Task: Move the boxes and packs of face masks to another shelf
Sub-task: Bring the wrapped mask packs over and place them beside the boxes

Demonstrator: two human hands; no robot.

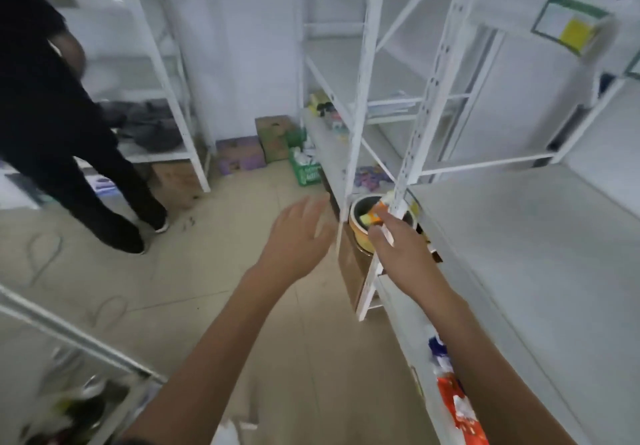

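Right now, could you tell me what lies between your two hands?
In the head view, a white shelf upright stands between the open left hand and the right hand.

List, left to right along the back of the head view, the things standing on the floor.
Person in black → purple box → brown carton → green basket.

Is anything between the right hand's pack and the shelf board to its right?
Yes. The white perforated upright of the rack crosses just in front of the orange pack held by the right hand. Beyond it the grey shelf board looks bare.
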